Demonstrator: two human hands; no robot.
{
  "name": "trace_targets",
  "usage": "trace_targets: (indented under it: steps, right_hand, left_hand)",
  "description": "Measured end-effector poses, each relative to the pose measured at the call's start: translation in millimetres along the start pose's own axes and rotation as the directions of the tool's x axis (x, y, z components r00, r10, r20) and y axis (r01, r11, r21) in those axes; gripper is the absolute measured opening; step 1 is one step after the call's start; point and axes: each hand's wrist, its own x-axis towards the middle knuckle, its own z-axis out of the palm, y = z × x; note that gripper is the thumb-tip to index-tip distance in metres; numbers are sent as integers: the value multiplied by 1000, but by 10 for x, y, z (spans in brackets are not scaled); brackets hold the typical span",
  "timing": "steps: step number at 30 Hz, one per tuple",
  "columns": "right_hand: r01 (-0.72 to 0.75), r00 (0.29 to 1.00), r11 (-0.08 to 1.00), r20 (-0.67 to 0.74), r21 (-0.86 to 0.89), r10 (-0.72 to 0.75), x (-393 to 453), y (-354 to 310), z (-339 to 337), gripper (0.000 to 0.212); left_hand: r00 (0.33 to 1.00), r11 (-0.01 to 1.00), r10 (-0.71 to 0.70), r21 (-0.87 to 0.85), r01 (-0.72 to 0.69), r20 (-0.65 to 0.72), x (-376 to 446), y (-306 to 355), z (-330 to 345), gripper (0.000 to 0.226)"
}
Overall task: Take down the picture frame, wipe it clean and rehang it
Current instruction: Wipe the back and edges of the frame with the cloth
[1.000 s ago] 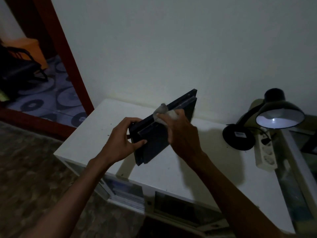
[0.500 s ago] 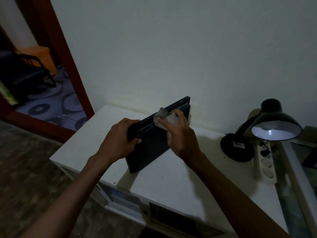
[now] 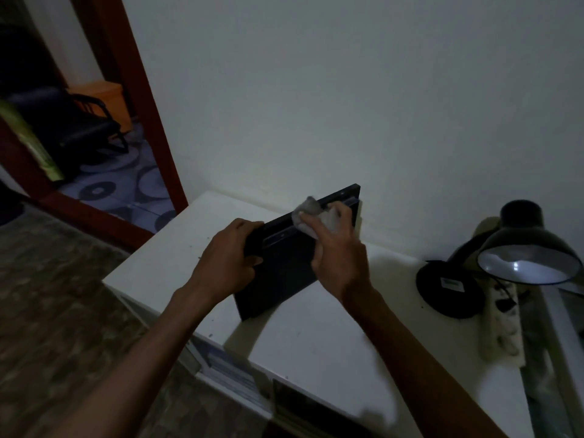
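While the room is sitting in dim light, the person is standing the dark picture frame (image 3: 284, 273) on edge over the white table (image 3: 316, 336), its long top edge rising away toward the wall. Whether the lower corner is touching the tabletop or hanging just above it, cannot tell.

Left hand (image 3: 226, 260): fingers are curling round the near end of the frame, fingertips wrapping over the top edge, thumb pressing against the face turned toward the person. Grip looks firm.

Right hand (image 3: 339, 257): fingers are bunching a pale grey cloth (image 3: 311, 213) and pressing it onto the frame's upper edge, just beyond the left fingertips. Cloth is poking out above the knuckles; the frame's far corner is showing past the right fingertips.

Surroundings: a black desk lamp (image 3: 518, 257) is shining downward, well to the right of the right hand, its round base resting on the table. A white power strip (image 3: 505, 324) is lying just beside that base. Beyond the left hand, a red-brown door frame (image 3: 151, 121) is opening onto a patterned floor.
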Motion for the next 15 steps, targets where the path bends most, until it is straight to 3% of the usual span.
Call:
trace_targets:
  steps: [3, 8, 15]
  right_hand:
    - [35, 996, 998, -79, 57, -30, 103, 171, -63, 54]
    - [211, 978, 969, 31, -130, -208, 170, 407, -31, 46]
    - [269, 963, 936, 67, -225, -261, 188, 427, 11, 44]
  left_hand:
    - [1000, 1000, 8, 14, -9, 22, 100, -127, -76, 69]
    - [994, 998, 61, 19, -63, 88, 315, -316, -196, 69]
    - [980, 996, 82, 7, -85, 182, 542, -447, -229, 74]
